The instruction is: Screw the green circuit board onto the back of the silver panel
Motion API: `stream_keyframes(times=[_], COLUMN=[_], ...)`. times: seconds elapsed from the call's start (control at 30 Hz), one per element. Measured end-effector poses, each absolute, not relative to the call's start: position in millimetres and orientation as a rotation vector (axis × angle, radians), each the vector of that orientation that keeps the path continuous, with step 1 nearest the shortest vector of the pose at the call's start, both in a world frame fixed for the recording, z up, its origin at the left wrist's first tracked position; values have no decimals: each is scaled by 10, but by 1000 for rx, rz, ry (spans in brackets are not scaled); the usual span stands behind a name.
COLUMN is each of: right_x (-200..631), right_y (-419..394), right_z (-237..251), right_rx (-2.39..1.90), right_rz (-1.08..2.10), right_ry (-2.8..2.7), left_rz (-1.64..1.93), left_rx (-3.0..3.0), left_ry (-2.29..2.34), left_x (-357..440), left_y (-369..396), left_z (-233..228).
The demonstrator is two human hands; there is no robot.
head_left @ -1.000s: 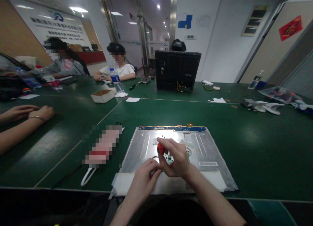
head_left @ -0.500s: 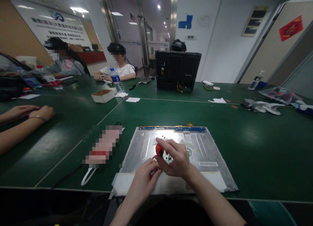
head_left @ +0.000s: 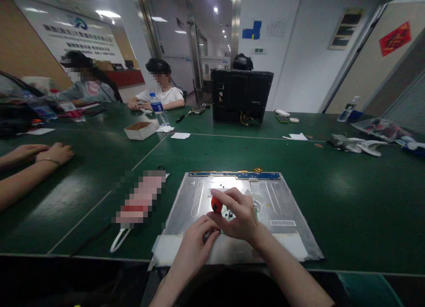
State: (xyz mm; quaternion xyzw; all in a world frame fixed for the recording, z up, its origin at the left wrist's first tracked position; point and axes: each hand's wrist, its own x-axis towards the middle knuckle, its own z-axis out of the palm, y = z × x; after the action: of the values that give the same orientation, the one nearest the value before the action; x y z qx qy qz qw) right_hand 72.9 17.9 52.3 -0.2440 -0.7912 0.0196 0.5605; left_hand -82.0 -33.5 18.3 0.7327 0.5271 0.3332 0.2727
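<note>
A metal-backed display panel (head_left: 202, 209) lies flat on the green table in front of me, a blue circuit strip (head_left: 219, 176) along its far edge. My right hand (head_left: 241, 214) is closed around the red-and-black handle of a screwdriver (head_left: 216, 204), held over the panel's middle. Its shaft and tip are hidden by my hands. Beneath my right fingers part of a green circuit board (head_left: 229, 215) shows. Low over the panel, my left hand (head_left: 199, 238) is closed in a pinch just below the handle; what sits between its fingertips is hidden.
Left of the panel lies a blurred-out pinkish item (head_left: 142, 196) with a white loop. Another person's hands (head_left: 49, 154) rest at the left. Farther back are an open box (head_left: 140, 130), a water bottle (head_left: 158, 110), a black monitor housing (head_left: 242, 97) and a grey-white tool (head_left: 355, 144).
My right thumb and fingers have shifted slightly on the screwdriver handle. My left hand and the panel stay where they were.
</note>
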Motion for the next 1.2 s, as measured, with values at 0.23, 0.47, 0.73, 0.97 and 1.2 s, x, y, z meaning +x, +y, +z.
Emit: stream_keyframes(times=[0.23, 0.47, 0.73, 0.97, 1.2], right_x=[742, 744, 740, 747, 720], right_y=[161, 180, 166, 172, 191], right_z=[567, 532, 541, 555, 522], right_rx=[-532, -511, -540, -490, -562], right_rz=[67, 98, 65, 91, 62], right_ry=[-1895, -1866, -1909, -1874, -1869], left_rz=[913, 931, 928, 967, 961], left_rx=[1992, 2011, 2008, 2029, 2013], left_ry=[1373, 1377, 1376, 1338, 1397], left_x=[-826, -839, -833, -838, -830], left_y=[-332, -331, -323, -326, -323], left_z=[186, 152, 165, 160, 131])
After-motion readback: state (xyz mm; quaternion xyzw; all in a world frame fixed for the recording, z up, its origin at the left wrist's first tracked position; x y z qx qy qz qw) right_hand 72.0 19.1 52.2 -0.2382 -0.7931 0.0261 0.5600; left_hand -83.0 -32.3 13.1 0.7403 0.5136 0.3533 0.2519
